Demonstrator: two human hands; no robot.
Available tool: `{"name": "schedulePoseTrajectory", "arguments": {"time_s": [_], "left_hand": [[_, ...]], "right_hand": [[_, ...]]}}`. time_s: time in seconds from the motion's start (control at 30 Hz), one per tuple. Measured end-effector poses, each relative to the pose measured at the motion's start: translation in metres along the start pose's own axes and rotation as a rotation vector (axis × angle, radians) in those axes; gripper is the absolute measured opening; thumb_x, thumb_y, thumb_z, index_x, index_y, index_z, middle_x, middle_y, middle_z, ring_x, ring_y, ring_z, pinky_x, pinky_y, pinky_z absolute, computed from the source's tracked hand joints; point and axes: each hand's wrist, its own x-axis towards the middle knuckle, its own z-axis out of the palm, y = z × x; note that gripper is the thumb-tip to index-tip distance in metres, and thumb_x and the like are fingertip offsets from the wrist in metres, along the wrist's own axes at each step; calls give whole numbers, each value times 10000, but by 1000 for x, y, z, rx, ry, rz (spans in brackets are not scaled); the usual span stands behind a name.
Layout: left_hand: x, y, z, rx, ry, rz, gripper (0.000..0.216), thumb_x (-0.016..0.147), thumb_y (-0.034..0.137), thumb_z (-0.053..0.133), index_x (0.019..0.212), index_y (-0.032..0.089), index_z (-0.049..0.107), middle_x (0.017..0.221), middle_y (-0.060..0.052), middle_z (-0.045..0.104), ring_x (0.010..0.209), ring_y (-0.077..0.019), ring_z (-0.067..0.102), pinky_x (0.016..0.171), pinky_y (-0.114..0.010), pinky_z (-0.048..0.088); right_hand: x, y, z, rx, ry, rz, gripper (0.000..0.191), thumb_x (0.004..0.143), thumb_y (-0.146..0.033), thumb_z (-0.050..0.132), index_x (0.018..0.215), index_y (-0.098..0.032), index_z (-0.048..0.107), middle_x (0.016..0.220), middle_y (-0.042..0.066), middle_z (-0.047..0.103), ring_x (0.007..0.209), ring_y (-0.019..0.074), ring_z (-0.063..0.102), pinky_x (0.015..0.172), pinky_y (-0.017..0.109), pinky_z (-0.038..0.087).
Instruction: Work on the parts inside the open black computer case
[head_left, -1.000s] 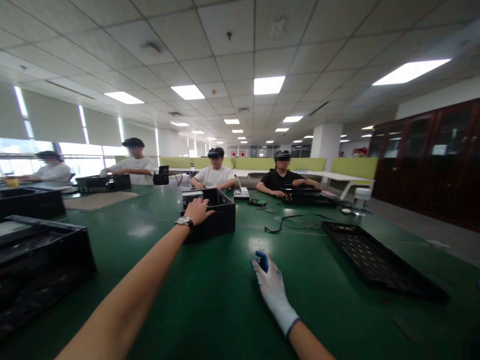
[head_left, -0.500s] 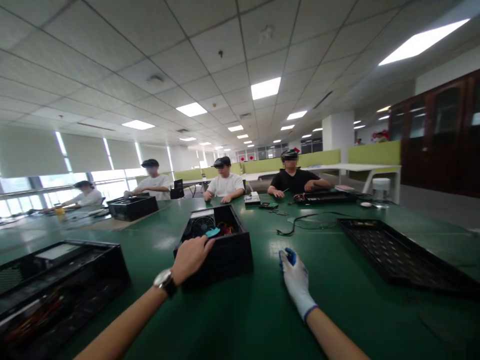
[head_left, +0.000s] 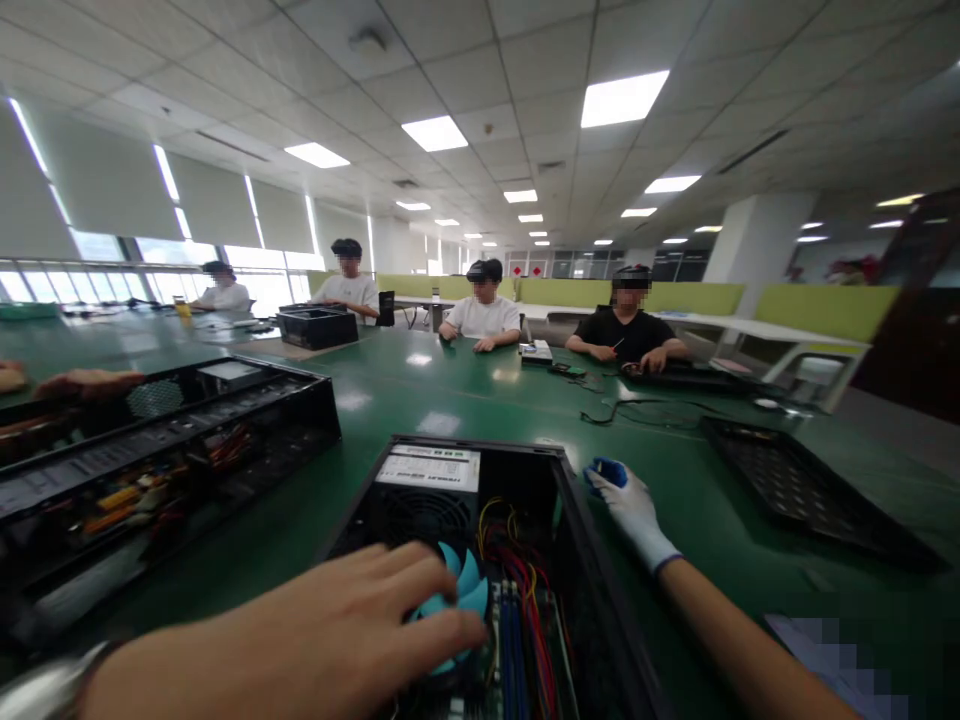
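Note:
An open black computer case (head_left: 596, 570) lies close in front of me. Inside it are a power supply with a white label (head_left: 427, 468), a light-blue fan (head_left: 471, 590), blue memory slots (head_left: 513, 650) and a bundle of coloured wires (head_left: 536, 625). My left hand (head_left: 322, 620), bare and with a watch at the wrist, is over the case with its fingers apart. Its thumb and fingertips overlap part of the fan; contact is unclear. My right hand (head_left: 626, 505), in a white and blue glove, is beside the case's right side, its fingers curled. What they hold, if anything, is hidden.
Another open computer case (head_left: 247, 400) stands at left, with a co-worker's hand (head_left: 90, 383) on it. A black side panel (head_left: 810, 490) lies at right, near a black cable (head_left: 622, 408). Several people sit across the green table (head_left: 390, 390); a white box (head_left: 535, 352) is before them.
The computer case is now much nearer to me, and my left hand has gone from its near edge to over the fan. My view has shifted. My right hand is now close beside the case.

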Motion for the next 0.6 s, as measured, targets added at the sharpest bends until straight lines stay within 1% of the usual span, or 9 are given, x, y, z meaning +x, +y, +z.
{"name": "schedulePoseTrajectory", "arguments": {"time_s": [0.03, 0.07, 0.13, 0.23, 0.33, 0.4, 0.47, 0.53, 0.6], "left_hand": [[13, -4, -8, 40, -68, 97, 825, 750, 321, 893, 1461, 411, 485, 1390, -17, 632, 1154, -242, 660, 987, -340, 546], [26, -12, -12, 60, -113, 181, 917, 706, 309, 922, 1491, 390, 457, 1451, -59, 592, 1235, -286, 625, 1038, -403, 530], [48, -30, -6, 86, -160, 306, 1006, 611, 298, 967, 1491, 352, 483, 1480, -118, 567, 1298, -358, 588, 1063, -479, 519], [72, -50, 21, 68, -184, 400, 1011, 507, 286, 989, 1428, 349, 577, 1399, -145, 624, 1234, -416, 627, 1023, -529, 547], [81, -47, 32, 107, -205, 444, 1008, 429, 199, 988, 1365, 335, 640, 1310, -169, 662, 1122, -431, 667, 930, -529, 591], [78, -35, 21, 177, -230, 438, 1075, 409, 102, 963, 1394, 345, 606, 1391, -184, 610, 1177, -440, 636, 917, -526, 593], [65, -24, -1, 187, -224, 383, 1186, 444, 37, 927, 1488, 387, 488, 1525, -165, 501, 1309, -438, 558, 1000, -547, 555], [45, -18, -26, 95, -186, 291, 1274, 493, 19, 906, 1555, 449, 348, 1631, -98, 379, 1429, -412, 459, 1131, -560, 464], [18, -17, -48, -10, -154, 175, 1231, 548, 81, 909, 1554, 487, 328, 1680, -16, 298, 1492, -382, 390, 1221, -540, 369]], "right_hand": [[-9, -8, -6, 0, -15, -7, 547, 649, -531, 795, 1066, -179, 748, 1077, 144, 787, 1055, 347, 724, 990, 484, 549], [-18, -17, -14, 3, -30, -12, 562, 654, -536, 798, 1085, -179, 749, 1075, 137, 790, 1044, 340, 731, 978, 479, 562], [-36, -39, -32, 23, -68, -26, 620, 653, -567, 801, 1129, -174, 744, 1076, 127, 792, 1013, 329, 746, 954, 472, 587], [-64, -82, -65, 109, -155, -44, 734, 602, -601, 834, 1189, -176, 721, 1090, 121, 791, 1001, 329, 755, 945, 473, 601], [-94, -129, -100, -5, -171, -112, 769, 518, -583, 897, 1184, -237, 731, 1064, 94, 798, 987, 335, 752, 955, 490, 582], [-114, -159, -118, -184, -134, -216, 729, 457, -571, 932, 1101, -278, 758, 976, 68, 801, 900, 323, 749, 859, 460, 594], [-132, -185, -123, -289, -176, -346, 641, 454, -568, 943, 1003, -288, 765, 868, 48, 784, 778, 287, 725, 684, 384, 577], [-146, -206, -110, -346, -349, -453, 498, 547, -563, 923, 920, -283, 749, 774, 20, 749, 671, 242, 677, 566, 324, 514], [-157, -221, -78, -382, -591, -535, 361, 633, -480, 906, 877, -271, 742, 731, -15, 723, 637, 212, 650, 564, 301, 495]]}}
